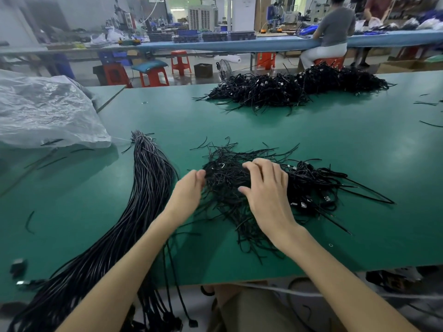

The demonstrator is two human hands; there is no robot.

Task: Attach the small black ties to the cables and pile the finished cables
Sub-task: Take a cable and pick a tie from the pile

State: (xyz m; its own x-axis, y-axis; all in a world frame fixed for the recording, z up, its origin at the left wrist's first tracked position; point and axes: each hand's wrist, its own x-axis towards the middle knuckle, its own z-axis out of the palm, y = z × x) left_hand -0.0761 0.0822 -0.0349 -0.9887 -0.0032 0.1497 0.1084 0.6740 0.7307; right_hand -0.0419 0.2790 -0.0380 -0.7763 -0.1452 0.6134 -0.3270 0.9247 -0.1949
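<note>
A loose heap of small black ties (230, 188) lies in the middle of the green table (335, 144). My left hand (188, 191) touches the heap's left edge with relaxed fingers. My right hand (266, 190) rests on top of the heap, fingers spread and slightly bent; what is under its palm is hidden. A long bundle of black cables (146, 188) stretches from mid-table down past the front left edge. To the right of my hand lie several cables with connectors (311, 188). A big pile of cables (287, 88) sits at the far side.
A crumpled clear plastic bag (45, 111) covers the table's left end. Stray ties (429, 104) lie at the far right. Red stools (153, 76) stand beyond the table, and a seated person (333, 32) works at another bench.
</note>
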